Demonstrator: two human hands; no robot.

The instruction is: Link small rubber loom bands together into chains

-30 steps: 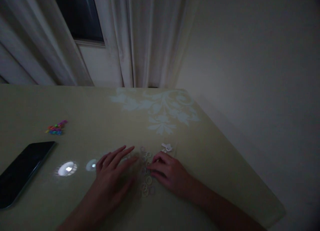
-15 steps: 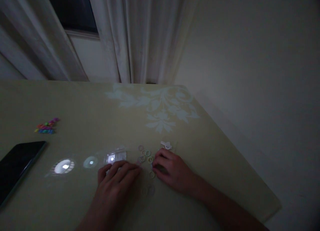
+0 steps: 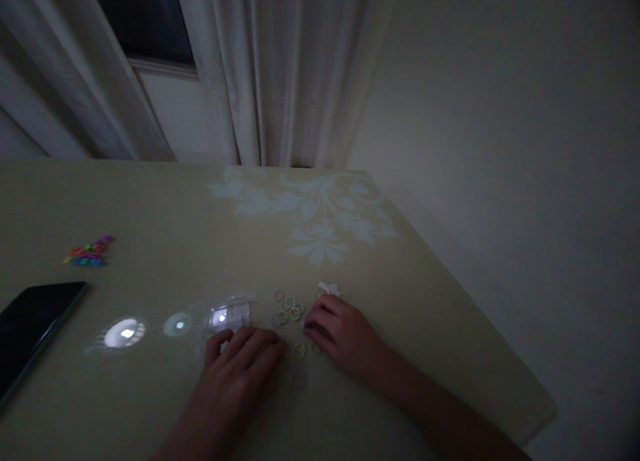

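Note:
Several small pale rings (image 3: 290, 308) lie in a loose cluster on the table between my hands, too dim for me to tell their material. My left hand (image 3: 243, 364) rests palm down with its fingers loosely bent and apart, at the near edge of a clear plastic case (image 3: 229, 314). At the cluster's right side, my right hand (image 3: 335, 331) has its fingertips drawn together, and what is between them is hidden. Close below its thumb lies one ring (image 3: 315, 348), with another ring (image 3: 299, 350) to the left. A small white piece (image 3: 329, 288) sits just beyond the right hand, partly covered.
A dark phone (image 3: 37, 321) lies at the left. Behind it is a pile of colourful small pieces (image 3: 89, 253). Bright light reflections mark the tabletop (image 3: 165, 214). Curtains (image 3: 300, 68) hang along the back, and a wall (image 3: 500, 148) borders the right side.
My right hand has shifted slightly, and a ring now shows below its thumb. Rings at the cluster's right side sit closer to the others. My left hand has moved slightly nearer to me.

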